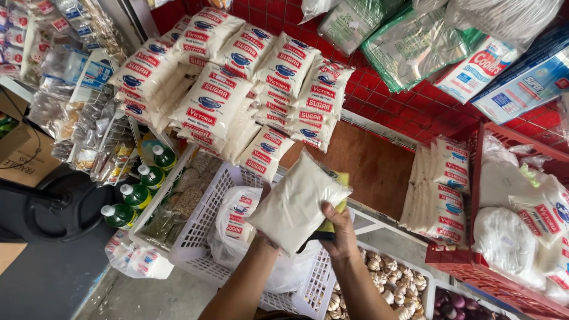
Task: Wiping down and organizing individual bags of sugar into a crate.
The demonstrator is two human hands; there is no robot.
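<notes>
I hold a clear plastic pack of white grains [296, 201] tilted over a white plastic basket [198, 234]. My right hand [339, 232] grips the pack's lower right edge together with a yellow-green cloth [340, 204]. My left hand [265, 242] supports the pack from beneath and is mostly hidden by it. Below the pack, a thin plastic bag [237, 222] in the basket holds more printed white packs. A large stack of the same packs [237, 89] leans on the shelf above.
A bare brown shelf board [367, 166] lies right of the stack, with a small row of packs [441, 189] beside it. A red crate [453, 261] of white bags stands at right. Garlic [385, 272] fills a tray below. Green bottles [139, 189] stand at left.
</notes>
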